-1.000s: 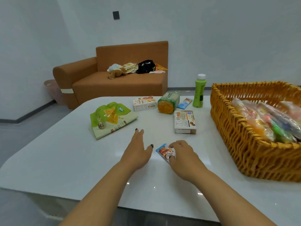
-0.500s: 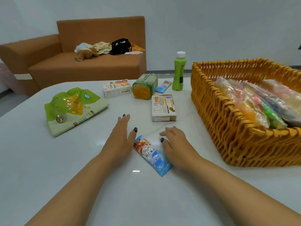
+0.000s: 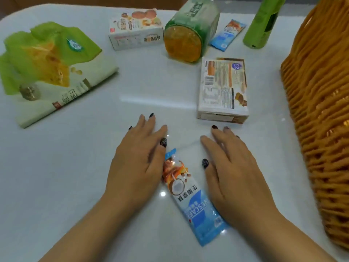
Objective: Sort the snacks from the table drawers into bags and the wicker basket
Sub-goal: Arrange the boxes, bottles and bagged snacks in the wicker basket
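A blue and white sachet (image 3: 190,197) lies flat on the white table (image 3: 75,186) between my two hands. My left hand (image 3: 137,159) rests palm down at the sachet's left edge, fingers straight, thumb touching its top end. My right hand (image 3: 232,176) lies flat along the sachet's right edge, fingers spread. Neither hand grips it. The wicker basket (image 3: 321,103) stands at the right; its inside is out of view.
Beyond my hands lie a white snack box (image 3: 222,89), another box (image 3: 136,29), a green-wrapped round pack (image 3: 188,33), a second blue sachet (image 3: 227,35) and a green bottle (image 3: 262,25). A green and white snack bag (image 3: 49,67) lies at the left.
The view has dropped and come closer to the table. The sachet has slid toward me and now lies fully exposed between both flattened hands.
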